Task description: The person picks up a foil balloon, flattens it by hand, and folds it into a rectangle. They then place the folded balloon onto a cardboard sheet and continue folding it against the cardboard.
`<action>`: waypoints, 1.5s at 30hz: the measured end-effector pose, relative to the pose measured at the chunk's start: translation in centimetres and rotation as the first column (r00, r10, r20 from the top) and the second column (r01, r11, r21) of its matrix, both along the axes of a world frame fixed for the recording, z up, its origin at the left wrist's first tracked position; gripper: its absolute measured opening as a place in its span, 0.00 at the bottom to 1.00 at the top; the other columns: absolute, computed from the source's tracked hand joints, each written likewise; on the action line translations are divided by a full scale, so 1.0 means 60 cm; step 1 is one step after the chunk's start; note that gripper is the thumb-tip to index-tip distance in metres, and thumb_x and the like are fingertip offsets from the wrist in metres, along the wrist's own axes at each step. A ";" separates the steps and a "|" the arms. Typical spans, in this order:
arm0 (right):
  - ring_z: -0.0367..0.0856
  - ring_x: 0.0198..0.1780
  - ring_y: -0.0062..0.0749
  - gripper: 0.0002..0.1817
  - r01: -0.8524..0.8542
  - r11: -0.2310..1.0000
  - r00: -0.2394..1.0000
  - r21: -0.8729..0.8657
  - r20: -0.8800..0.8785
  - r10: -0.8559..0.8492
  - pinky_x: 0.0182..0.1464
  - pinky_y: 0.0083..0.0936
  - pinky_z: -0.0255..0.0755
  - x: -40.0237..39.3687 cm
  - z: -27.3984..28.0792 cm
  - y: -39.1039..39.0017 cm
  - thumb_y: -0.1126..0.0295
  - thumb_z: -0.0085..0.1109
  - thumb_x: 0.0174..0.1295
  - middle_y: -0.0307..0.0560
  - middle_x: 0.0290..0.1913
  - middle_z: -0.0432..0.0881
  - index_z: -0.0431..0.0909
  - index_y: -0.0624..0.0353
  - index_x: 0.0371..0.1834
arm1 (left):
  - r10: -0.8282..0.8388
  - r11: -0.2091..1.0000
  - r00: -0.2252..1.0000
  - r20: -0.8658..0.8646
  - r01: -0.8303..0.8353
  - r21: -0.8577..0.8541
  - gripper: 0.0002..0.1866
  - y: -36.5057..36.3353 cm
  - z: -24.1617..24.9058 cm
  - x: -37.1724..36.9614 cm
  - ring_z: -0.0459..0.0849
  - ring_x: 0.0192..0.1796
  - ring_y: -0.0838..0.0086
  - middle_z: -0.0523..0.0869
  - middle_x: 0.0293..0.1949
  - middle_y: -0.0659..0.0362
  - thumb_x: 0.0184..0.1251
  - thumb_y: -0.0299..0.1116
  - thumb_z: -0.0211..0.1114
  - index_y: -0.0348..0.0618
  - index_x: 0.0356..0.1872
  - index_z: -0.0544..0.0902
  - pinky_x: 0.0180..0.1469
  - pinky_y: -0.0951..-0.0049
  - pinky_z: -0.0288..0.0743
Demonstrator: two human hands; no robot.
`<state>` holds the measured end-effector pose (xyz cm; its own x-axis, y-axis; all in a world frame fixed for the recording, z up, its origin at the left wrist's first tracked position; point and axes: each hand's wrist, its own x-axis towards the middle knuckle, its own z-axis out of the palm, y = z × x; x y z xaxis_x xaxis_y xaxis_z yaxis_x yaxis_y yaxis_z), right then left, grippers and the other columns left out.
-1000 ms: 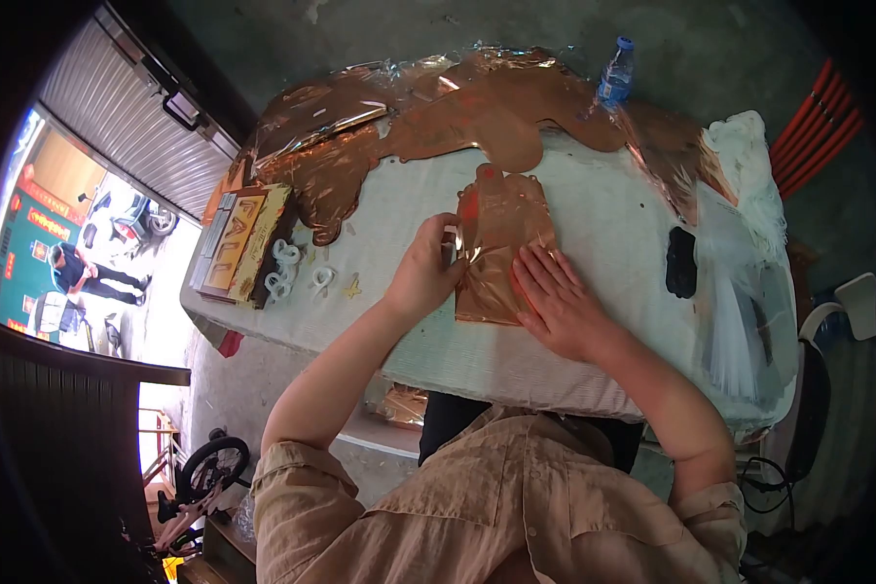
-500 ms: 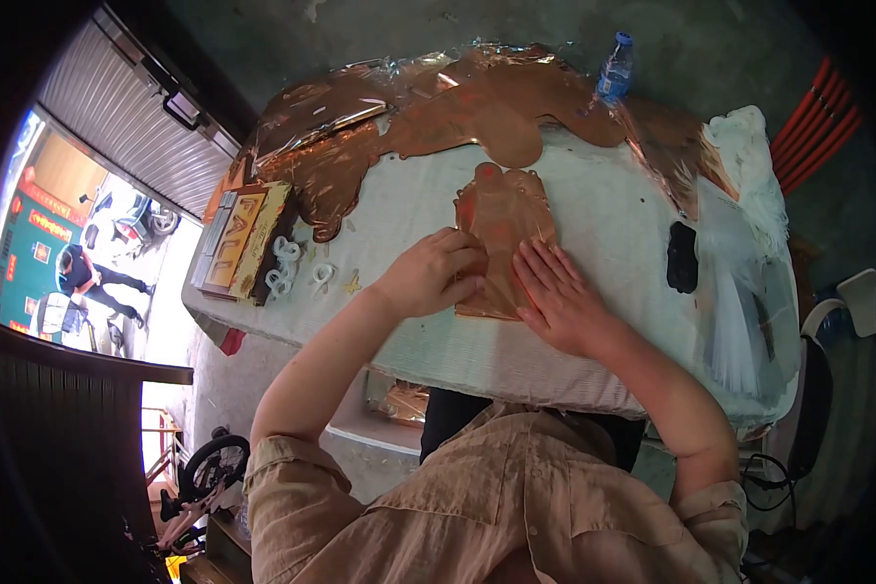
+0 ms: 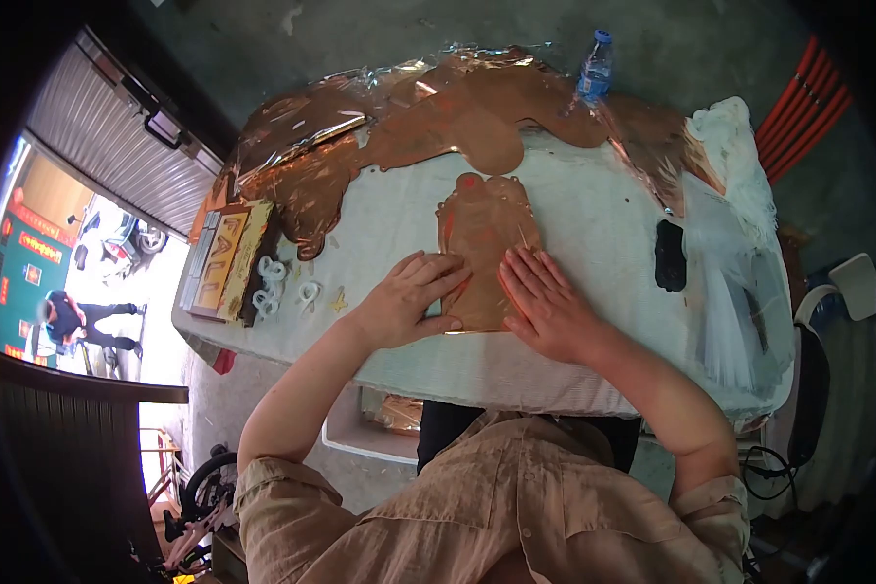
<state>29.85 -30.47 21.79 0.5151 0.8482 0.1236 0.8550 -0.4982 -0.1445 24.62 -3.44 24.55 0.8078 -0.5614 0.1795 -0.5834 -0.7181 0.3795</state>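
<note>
A flat, folded copper-coloured foil balloon (image 3: 489,219) lies on the white cloth-covered table in front of me, with a small red spot near its far end. My left hand (image 3: 411,300) rests on its left edge, fingers stretched and thumb apart near the close corner. On the right edge my right hand (image 3: 551,307) lies flat, fingers straight and pressing on the foil. Beyond it, several unfolded copper foil balloons (image 3: 457,112) spread along the far side of the table.
On the left stand a box (image 3: 226,263) and several white ribbon rolls (image 3: 268,292). A water bottle (image 3: 595,68) stands at the back. To the right lie a black object (image 3: 670,255) and clear plastic bags (image 3: 730,311). Outside the doorway is a person (image 3: 92,321).
My left hand has gone from curled, raised fingers to lying flatter on the balloon's left edge. The balloon's surface looks smoother. My right hand stays on the right edge; the view has shifted slightly.
</note>
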 end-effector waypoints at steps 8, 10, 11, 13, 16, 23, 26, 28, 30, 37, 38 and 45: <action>0.38 0.81 0.44 0.43 0.066 0.998 0.988 -0.023 -0.138 -0.069 0.79 0.44 0.27 0.002 0.015 -0.015 0.49 0.48 0.68 0.59 0.79 0.44 0.47 0.68 0.76 | 0.022 1.000 0.999 -0.028 -0.022 0.006 0.38 -0.002 0.003 -0.001 0.68 0.67 0.59 0.70 0.64 0.53 0.60 0.48 0.67 0.43 0.69 0.68 0.72 0.56 0.58; 0.38 0.81 0.43 0.42 0.075 0.996 0.992 -0.038 -0.102 -0.079 0.79 0.45 0.28 0.006 0.013 -0.023 0.49 0.48 0.68 0.58 0.79 0.45 0.48 0.68 0.76 | 0.019 1.000 1.000 -0.022 -0.019 -0.003 0.38 -0.002 0.003 -0.002 0.69 0.65 0.55 0.70 0.64 0.51 0.58 0.46 0.69 0.42 0.69 0.69 0.70 0.57 0.59; 0.46 0.79 0.44 0.38 0.072 0.997 0.987 0.035 -0.150 -0.066 0.78 0.43 0.37 0.016 0.011 -0.025 0.53 0.52 0.67 0.58 0.76 0.53 0.55 0.67 0.73 | 0.009 1.000 1.000 -0.010 -0.009 0.004 0.38 -0.001 0.002 -0.002 0.68 0.65 0.56 0.70 0.64 0.52 0.58 0.45 0.69 0.42 0.69 0.68 0.70 0.57 0.59; 0.55 0.77 0.44 0.34 0.067 0.992 0.981 0.107 -0.190 -0.046 0.76 0.41 0.46 0.042 0.026 -0.022 0.56 0.55 0.66 0.58 0.74 0.61 0.63 0.65 0.70 | 0.004 1.000 1.000 0.008 -0.004 0.009 0.38 0.000 0.002 -0.001 0.68 0.66 0.56 0.70 0.64 0.52 0.58 0.45 0.69 0.42 0.70 0.68 0.71 0.57 0.59; 0.82 0.50 0.38 0.17 0.294 0.882 0.940 0.369 -0.279 -0.197 0.53 0.30 0.75 0.094 0.036 -0.013 0.68 0.66 0.58 0.51 0.49 0.83 0.80 0.63 0.49 | 0.011 1.000 1.000 -0.018 -0.011 0.022 0.38 0.000 0.001 -0.001 0.68 0.67 0.56 0.70 0.65 0.52 0.59 0.45 0.69 0.43 0.70 0.68 0.71 0.57 0.58; 0.76 0.19 0.25 0.15 0.625 0.768 0.466 0.142 -0.857 -0.221 0.19 0.25 0.67 0.211 0.018 0.057 0.64 0.70 0.48 0.46 0.24 0.82 0.81 0.65 0.31 | 0.029 0.999 0.999 -0.044 -0.028 0.014 0.38 0.001 -0.001 0.000 0.68 0.66 0.56 0.70 0.65 0.52 0.58 0.46 0.70 0.45 0.70 0.69 0.71 0.57 0.58; 0.73 0.15 0.20 0.12 0.556 0.831 0.313 0.005 -0.928 -0.204 0.15 0.19 0.62 0.229 0.046 0.056 0.67 0.72 0.48 0.44 0.22 0.81 0.82 0.62 0.32 | 0.019 1.000 0.999 -0.048 -0.020 -0.019 0.39 0.005 -0.004 0.004 0.68 0.66 0.55 0.71 0.64 0.52 0.56 0.45 0.71 0.45 0.69 0.69 0.71 0.57 0.58; 0.70 0.16 0.14 0.09 0.541 0.827 0.116 -0.152 -0.961 -0.252 0.15 0.15 0.56 0.222 0.060 0.056 0.72 0.70 0.51 0.39 0.23 0.81 0.80 0.61 0.33 | 0.010 0.999 0.998 -0.059 -0.013 -0.050 0.39 0.006 -0.003 0.007 0.69 0.65 0.54 0.72 0.63 0.51 0.55 0.44 0.72 0.44 0.69 0.70 0.71 0.57 0.57; 0.70 0.16 0.14 0.08 0.541 0.835 0.151 -0.098 -0.966 -0.211 0.15 0.15 0.56 0.217 0.050 0.053 0.73 0.70 0.51 0.40 0.23 0.81 0.80 0.60 0.32 | 0.007 0.988 0.998 -0.062 -0.016 -0.151 0.38 0.006 0.002 0.009 0.73 0.63 0.62 0.74 0.62 0.53 0.53 0.38 0.74 0.43 0.68 0.71 0.64 0.62 0.67; 0.75 0.22 0.18 0.08 0.501 0.845 0.348 0.185 -0.938 -0.001 0.23 0.17 0.68 0.176 0.011 0.010 0.76 0.69 0.53 0.41 0.26 0.82 0.83 0.68 0.35 | 0.299 0.669 0.847 -0.439 -0.514 -0.537 0.29 0.012 -0.023 0.030 0.77 0.44 0.85 0.82 0.46 0.62 0.60 0.32 0.73 0.37 0.62 0.75 0.38 0.82 0.72; 0.75 0.22 0.17 0.07 0.497 0.840 0.359 0.219 -0.933 0.031 0.22 0.17 0.68 0.166 0.011 0.005 0.76 0.69 0.54 0.41 0.26 0.82 0.83 0.66 0.34 | 0.376 0.654 0.791 -0.483 -0.596 -0.466 0.27 0.009 -0.021 0.035 0.76 0.38 0.85 0.82 0.39 0.64 0.60 0.33 0.73 0.35 0.59 0.77 0.36 0.82 0.72; 0.79 0.29 0.19 0.06 0.489 0.762 0.468 0.426 -0.865 0.183 0.35 0.18 0.74 0.125 0.008 -0.008 0.75 0.69 0.55 0.38 0.27 0.83 0.83 0.65 0.33 | 0.293 0.662 0.593 -0.750 -0.692 -0.288 0.11 -0.004 -0.006 0.067 0.75 0.21 0.82 0.81 0.21 0.63 0.59 0.33 0.72 0.34 0.36 0.84 0.25 0.79 0.69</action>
<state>37.33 -30.98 22.28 0.7467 0.6632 -0.0513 0.0505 -0.1333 -0.9898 28.67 -3.68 24.16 0.9412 -0.0108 -0.3375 0.3078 -0.3841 0.8705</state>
